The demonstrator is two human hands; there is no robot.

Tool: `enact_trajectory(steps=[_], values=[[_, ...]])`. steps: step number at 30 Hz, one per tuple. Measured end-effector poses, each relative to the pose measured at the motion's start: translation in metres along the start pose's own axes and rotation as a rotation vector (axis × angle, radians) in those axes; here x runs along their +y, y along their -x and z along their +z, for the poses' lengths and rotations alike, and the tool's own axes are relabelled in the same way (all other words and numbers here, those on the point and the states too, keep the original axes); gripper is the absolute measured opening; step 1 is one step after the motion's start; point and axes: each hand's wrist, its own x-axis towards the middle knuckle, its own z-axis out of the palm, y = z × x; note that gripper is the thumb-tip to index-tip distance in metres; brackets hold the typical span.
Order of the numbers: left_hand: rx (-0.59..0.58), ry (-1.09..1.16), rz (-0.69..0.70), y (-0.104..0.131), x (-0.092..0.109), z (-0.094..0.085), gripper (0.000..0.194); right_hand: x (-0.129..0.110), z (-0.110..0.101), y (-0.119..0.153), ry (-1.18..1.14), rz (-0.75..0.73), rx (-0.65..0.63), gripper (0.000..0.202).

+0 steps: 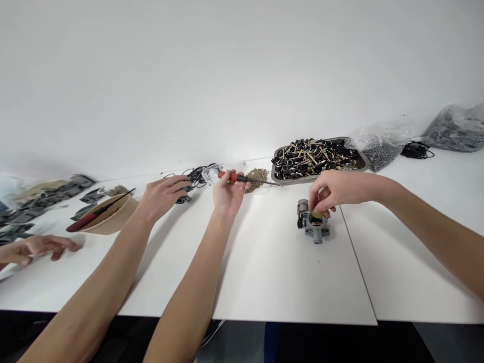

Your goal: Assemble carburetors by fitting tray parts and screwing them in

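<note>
A screwdriver [237,177] with a red and black handle lies across the fingers of my left hand [228,194], its thin shaft pointing right. My right hand [324,190] pinches a small brass-coloured disc [317,214] at the mouth of a grey metal throttle body [316,233]. That part stands upright on the white table [272,272], its round bore facing up. My fingers hide part of the disc and the back of the bore.
Behind stands a metal tray [298,180] of black and brass-coloured parts, beside a pile of small brass screws [257,177]. Bags of dark small parts [381,151] lie right. At left, a co-worker's hands [164,196] work near a paper bowl [113,222] holding another screwdriver.
</note>
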Motion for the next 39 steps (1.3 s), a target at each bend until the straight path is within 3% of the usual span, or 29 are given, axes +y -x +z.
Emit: enact_trajectory(steps=[5,21,25,32,37,39], values=[[0.006,-0.011,-0.002,0.001,0.000,0.002,0.023,-0.002,0.003,0.000,0.087,-0.019,-0.017,0.022],[-0.044,-0.103,0.006,0.002,-0.001,0.000,0.024,-0.002,0.017,-0.006,0.140,0.027,0.006,0.023],[-0.025,-0.103,0.023,0.003,-0.001,0.002,0.023,0.003,0.019,-0.011,0.176,0.021,0.096,0.026],[-0.015,-0.061,0.022,0.011,0.003,0.010,0.018,0.017,0.008,-0.015,-0.010,0.038,-0.001,0.035],[-0.057,-0.045,0.008,0.024,0.005,0.023,0.027,0.024,0.013,-0.024,-0.043,0.045,0.350,0.039],[-0.077,-0.037,0.000,0.029,0.004,0.028,0.029,0.025,0.020,-0.029,-0.062,0.023,0.413,0.038]])
